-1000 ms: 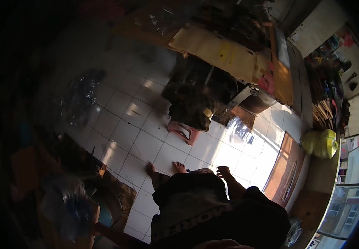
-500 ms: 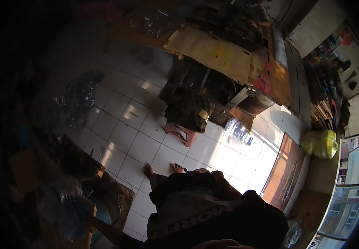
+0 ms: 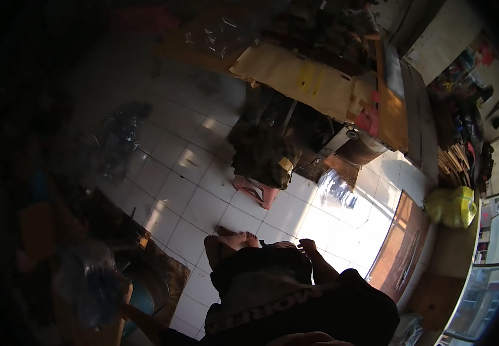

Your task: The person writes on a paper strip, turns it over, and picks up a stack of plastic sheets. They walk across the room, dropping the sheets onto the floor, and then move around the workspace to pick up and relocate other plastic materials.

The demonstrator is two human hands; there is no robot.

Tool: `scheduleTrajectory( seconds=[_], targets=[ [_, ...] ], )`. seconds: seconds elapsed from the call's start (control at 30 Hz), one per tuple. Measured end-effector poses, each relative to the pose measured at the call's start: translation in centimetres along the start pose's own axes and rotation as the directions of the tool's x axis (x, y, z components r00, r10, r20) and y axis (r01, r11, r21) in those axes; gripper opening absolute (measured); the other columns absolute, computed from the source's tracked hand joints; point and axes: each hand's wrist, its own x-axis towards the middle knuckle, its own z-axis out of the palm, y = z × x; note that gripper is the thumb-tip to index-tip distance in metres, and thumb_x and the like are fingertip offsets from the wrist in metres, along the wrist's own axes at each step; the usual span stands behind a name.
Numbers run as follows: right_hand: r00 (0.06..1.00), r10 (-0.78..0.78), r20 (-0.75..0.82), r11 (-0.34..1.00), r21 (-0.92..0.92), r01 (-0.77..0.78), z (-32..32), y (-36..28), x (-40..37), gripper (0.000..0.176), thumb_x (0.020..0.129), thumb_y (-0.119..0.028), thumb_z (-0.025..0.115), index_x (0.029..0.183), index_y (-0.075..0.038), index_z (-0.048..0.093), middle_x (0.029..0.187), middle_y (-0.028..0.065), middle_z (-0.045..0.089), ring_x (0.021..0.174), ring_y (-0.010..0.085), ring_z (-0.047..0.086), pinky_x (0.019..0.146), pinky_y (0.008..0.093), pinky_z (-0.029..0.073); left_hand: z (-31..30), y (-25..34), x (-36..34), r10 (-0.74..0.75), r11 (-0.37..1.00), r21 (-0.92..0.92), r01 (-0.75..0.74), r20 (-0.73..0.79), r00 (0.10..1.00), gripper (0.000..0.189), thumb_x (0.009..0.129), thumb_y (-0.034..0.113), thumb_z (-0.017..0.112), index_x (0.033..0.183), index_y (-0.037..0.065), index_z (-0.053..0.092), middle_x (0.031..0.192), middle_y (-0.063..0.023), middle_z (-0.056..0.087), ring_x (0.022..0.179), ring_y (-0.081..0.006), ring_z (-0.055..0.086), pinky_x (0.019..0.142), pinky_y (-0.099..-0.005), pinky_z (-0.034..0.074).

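My right hand [image 3: 307, 245] is held out over the bright floor tiles, beside my dark shirt, with its fingers apart and nothing in them. At the lower left my left hand [image 3: 127, 311] is in shadow at the edge of a wooden surface [image 3: 123, 288]. A clear plastic bag with something bluish in it [image 3: 91, 285] lies close to that hand; whether the fingers touch it is too dark to tell. My shirt [image 3: 284, 300] fills the bottom middle, and a bare foot [image 3: 249, 239] shows above it.
A pink stool [image 3: 269, 197] bears a dark patterned cloth [image 3: 266, 155]. Behind stands a worktable [image 3: 301, 78], with a person [image 3: 367, 23] at its far side. A brown board [image 3: 396, 245] and a yellow sack [image 3: 451, 206] are at the right. A round teal container [image 3: 140, 300] sits near my left hand.
My right hand has come away from my leg and now shows against the bright floor. My legs and feet have shifted a little. My left arm is nearly unmoved.
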Motion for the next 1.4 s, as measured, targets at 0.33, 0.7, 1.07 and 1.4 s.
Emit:
scheduleTrajectory(
  seconds=[0.33, 0.7, 1.07, 1.4],
  targets=[
    [0.877, -0.419, 0.234, 0.336, -0.858, 0.389, -1.0, 9.5, 5.8, 0.023, 0.080, -0.030, 0.054, 0.094, -0.016, 0.065, 0.093, 0.0067, 0.066, 0.092, 0.0220, 0.061, 0.080, 0.0354, 0.048, -0.4, 0.7, -0.4, 0.022, 0.999, 0.031, -0.022, -0.015, 1.000, 0.068, 0.079, 0.048, 0.056, 0.132, 0.011, 0.036, 0.136, -0.0093, 0.038, 0.123, -0.0244, 0.037, 0.098, -0.0417, 0.033],
    [0.961, -0.272, -0.049, 0.806, -0.558, 0.199, -2.9, 10.2, 3.0, 0.029, 0.080, -0.037, 0.049, 0.092, -0.016, 0.067, 0.099, 0.0073, 0.065, 0.096, 0.0261, 0.060, 0.084, 0.0366, 0.047, -0.4, 0.0, -0.7, 0.014, 0.998, 0.054, -0.013, -0.017, 1.000, 0.070, 0.077, 0.048, 0.059, 0.132, 0.011, 0.037, 0.136, -0.0087, 0.039, 0.122, -0.0232, 0.040, 0.097, -0.0398, 0.036],
    [0.957, -0.290, 0.014, 0.713, -0.664, 0.226, -1.8, 10.9, 4.9, 0.033, 0.082, -0.037, 0.046, 0.095, -0.016, 0.067, 0.102, 0.0083, 0.065, 0.099, 0.0259, 0.060, 0.086, 0.0363, 0.046, -1.0, 1.6, 0.0, 0.026, 0.998, 0.054, -0.023, -0.045, 0.999, 0.073, 0.074, 0.049, 0.062, 0.131, 0.010, 0.038, 0.135, -0.0081, 0.040, 0.120, -0.0219, 0.042, 0.095, -0.0380, 0.038],
    [0.979, -0.195, 0.065, 0.572, -0.803, 0.168, -2.2, 11.5, 5.0, 0.034, 0.082, -0.039, 0.047, 0.094, -0.014, 0.067, 0.101, 0.0082, 0.065, 0.100, 0.0268, 0.059, 0.087, 0.0369, 0.046, -2.4, 1.3, 1.2, 0.012, 0.998, 0.070, -0.007, -0.064, 0.998, 0.075, 0.072, 0.049, 0.065, 0.131, 0.010, 0.039, 0.135, -0.0076, 0.040, 0.119, -0.0207, 0.044, 0.093, -0.0363, 0.041]
  ],
)
